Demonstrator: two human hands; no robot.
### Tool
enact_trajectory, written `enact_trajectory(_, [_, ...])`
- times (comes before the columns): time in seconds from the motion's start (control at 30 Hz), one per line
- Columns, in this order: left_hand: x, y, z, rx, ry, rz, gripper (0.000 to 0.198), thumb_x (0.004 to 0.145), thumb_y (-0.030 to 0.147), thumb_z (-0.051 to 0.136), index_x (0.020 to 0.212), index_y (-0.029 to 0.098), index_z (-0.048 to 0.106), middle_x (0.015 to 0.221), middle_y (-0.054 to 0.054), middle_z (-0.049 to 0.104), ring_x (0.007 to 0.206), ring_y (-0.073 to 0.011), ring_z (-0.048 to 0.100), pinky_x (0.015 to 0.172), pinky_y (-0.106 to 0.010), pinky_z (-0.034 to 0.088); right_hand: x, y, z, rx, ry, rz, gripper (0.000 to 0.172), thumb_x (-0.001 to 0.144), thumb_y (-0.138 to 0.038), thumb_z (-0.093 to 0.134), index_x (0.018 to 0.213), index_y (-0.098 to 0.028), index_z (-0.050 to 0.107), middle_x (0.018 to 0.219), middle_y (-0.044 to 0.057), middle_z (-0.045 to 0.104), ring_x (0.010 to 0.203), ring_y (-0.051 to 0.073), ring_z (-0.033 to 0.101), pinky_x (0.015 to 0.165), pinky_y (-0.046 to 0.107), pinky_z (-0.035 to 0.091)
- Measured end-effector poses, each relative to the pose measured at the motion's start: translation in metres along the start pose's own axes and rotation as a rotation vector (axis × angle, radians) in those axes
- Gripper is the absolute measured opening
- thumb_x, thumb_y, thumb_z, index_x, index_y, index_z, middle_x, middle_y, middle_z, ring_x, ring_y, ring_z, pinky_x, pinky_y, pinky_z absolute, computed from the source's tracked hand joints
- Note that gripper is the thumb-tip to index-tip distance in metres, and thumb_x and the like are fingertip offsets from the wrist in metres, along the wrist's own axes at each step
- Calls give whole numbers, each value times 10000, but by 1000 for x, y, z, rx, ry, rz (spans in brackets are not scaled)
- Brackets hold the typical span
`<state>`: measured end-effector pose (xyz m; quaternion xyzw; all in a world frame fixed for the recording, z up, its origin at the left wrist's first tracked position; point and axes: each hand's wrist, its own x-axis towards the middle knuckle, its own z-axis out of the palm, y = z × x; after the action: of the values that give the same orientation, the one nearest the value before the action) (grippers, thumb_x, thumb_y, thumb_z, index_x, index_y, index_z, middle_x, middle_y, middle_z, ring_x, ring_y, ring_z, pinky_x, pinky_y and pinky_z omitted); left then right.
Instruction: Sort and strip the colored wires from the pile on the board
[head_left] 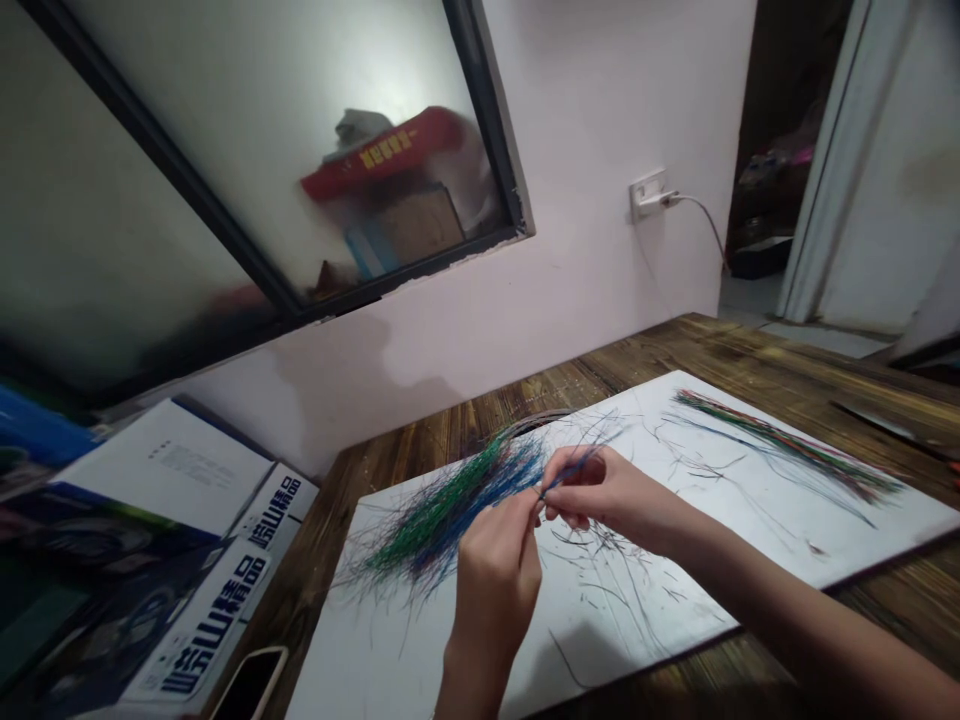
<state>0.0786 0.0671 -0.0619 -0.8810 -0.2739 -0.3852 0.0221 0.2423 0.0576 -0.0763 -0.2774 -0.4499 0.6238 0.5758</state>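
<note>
My left hand (pixel 496 560) and my right hand (pixel 600 490) meet above a white board (pixel 675 590) on the wooden table. Both pinch a small bunch of thin blue strands (pixel 568 472) between fingertips, fingers closed. Just left of my hands lies a loose pile of blue and green strands (pixel 450 510) on the board. A second bundle of red, green and dark strands (pixel 787 440) lies at the board's far right. Stray single strands are scattered over the board under my hands.
A stack of boxes and printed booklets (pixel 187 560) sits at the left, with a phone (pixel 251 680) at its foot. The wooden table (pixel 750 350) meets a white wall with a socket and cable (pixel 652 195). A doorway opens at the right.
</note>
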Motion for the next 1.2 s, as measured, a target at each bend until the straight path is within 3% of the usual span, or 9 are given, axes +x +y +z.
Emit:
enact_trajectory(0.17, [-1, 0, 1, 180, 60, 131, 261, 897, 70, 417, 1091, 139, 578, 762, -59, 689, 632, -162, 604, 599, -287, 396, -2, 1, 5, 5, 57, -26, 125, 643, -165, 725, 708, -174, 619, 592, -11, 659, 460, 83, 535, 449, 207, 408])
enact_trajectory(0.33, [0, 6, 4, 201, 260, 141, 191, 849, 82, 567, 1029, 142, 589, 781, -64, 702, 628, -140, 624, 614, -270, 431, -4, 0, 9, 21, 88, -67, 102, 656, -155, 691, 707, -177, 606, 584, -18, 644, 462, 75, 511, 454, 203, 396])
enact_trajectory(0.47, [-1, 9, 5, 205, 363, 198, 314, 786, 43, 641, 1082, 136, 593, 837, -85, 718, 680, -150, 654, 617, -265, 448, -9, -3, 12, 32, 85, -79, 95, 662, -137, 677, 716, -175, 608, 585, -18, 639, 467, 70, 508, 457, 194, 386])
enact_trajectory(0.6, [0, 11, 4, 166, 355, 244, 339, 744, -5, 658, 1062, 108, 623, 858, -107, 718, 736, -159, 670, 638, -258, 469, -14, -10, 16, 35, 97, -84, 126, 637, -114, 685, 722, -175, 615, 585, -24, 623, 465, 67, 494, 455, 193, 382])
enact_trajectory(0.9, [-1, 13, 2, 80, 347, 176, 306, 753, 5, 644, 1028, 140, 641, 864, -74, 711, 752, -156, 668, 669, -266, 508, -20, -23, 25, -7, 126, -128, 176, 614, -60, 689, 709, -172, 591, 603, -31, 606, 530, 69, 513, 466, 170, 410])
enact_trajectory(1.2, [-3, 7, 1, 47, 323, 211, 306, 742, -24, 645, 1029, 84, 644, 880, -111, 688, 796, -175, 647, 679, -290, 505, -20, -20, 23, -31, 37, -120, 219, 666, -61, 687, 833, -150, 576, 626, -43, 600, 545, 52, 523, 493, 150, 427])
